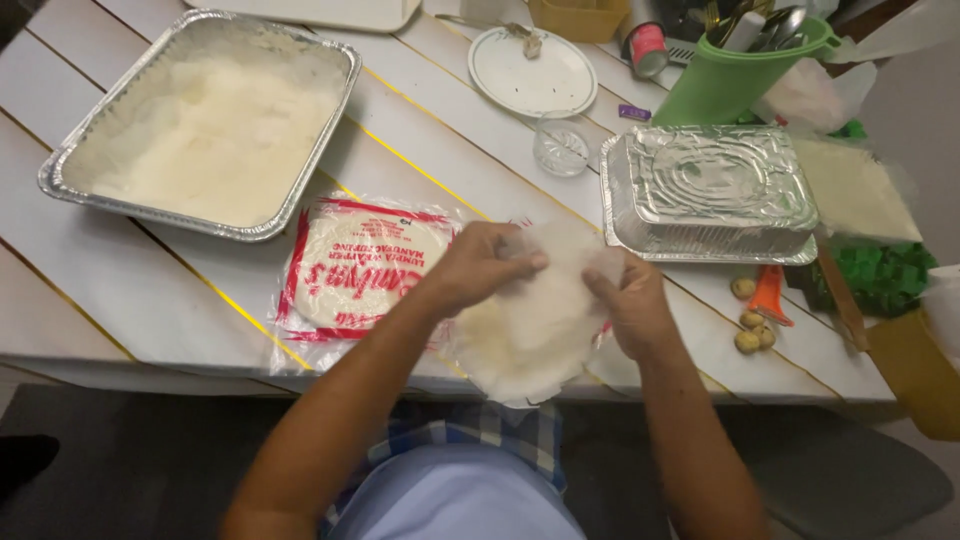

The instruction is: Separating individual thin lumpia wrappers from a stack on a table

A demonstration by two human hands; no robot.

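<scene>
White planked surface [150, 290], both hands peeling a thin round wrapper [530, 340] at its near edge.

Left hand [480, 265] and right hand [630, 305] each pinch the wrapper's top rim in a closed grip; its translucent sheet blurs whatever lies beneath. A wrapper pack [350, 265] sits just left, partly hidden by the left wrist. Foil tray [200, 120] of pale filling behind; lidded foil pan [710, 195] to the right.

Both hands hold a thin round wrapper [535, 320] over the white desk [120, 300] edge; the left hand [480, 268] pinches its top, the right hand [632, 305] grips its right side; a red-printed wrapper packet [350, 265] lies just left; a foil tray [205, 120] of pale filling sits behind.
</scene>
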